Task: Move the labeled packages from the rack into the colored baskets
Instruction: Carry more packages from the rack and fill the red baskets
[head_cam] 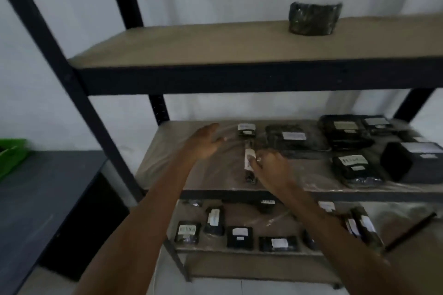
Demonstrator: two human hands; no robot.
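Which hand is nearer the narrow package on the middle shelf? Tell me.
Right. Right hand pinches the narrow package; left hand hovers open to its upper left.

middle shelf [167, 151] left bare, packages [347, 134] crowd right

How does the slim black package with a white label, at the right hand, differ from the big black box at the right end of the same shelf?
The slim black package is long and narrow; the big black box is blocky and taller. The right hand holds the package at its label; nothing touches the box. The package lies mid-shelf, the box at the right end. Both are black, white-labelled, on the middle shelf.
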